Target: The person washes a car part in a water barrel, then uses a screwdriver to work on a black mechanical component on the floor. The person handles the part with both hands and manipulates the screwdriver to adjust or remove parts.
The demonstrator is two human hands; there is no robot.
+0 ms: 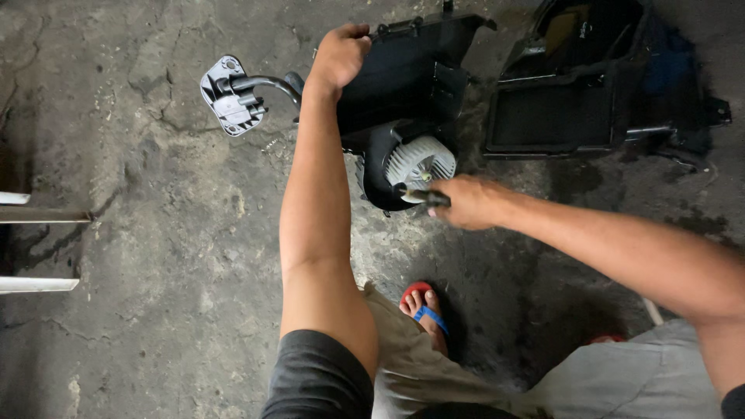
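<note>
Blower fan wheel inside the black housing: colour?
White blower wheel, clearest in the head view.

- Right hand (469, 202): blurred; fingers wrapped round a dark-handled tool (423, 196), tip and type can't tell.
- Left hand (339, 56): fingers hidden behind top edge of black blower housing (403, 77).
- Second black housing (574, 85): cut off at top edge.
- White fan wheel (421, 161): partly hidden inside casing.
- Right sandal (605, 338): mostly hidden.
</note>
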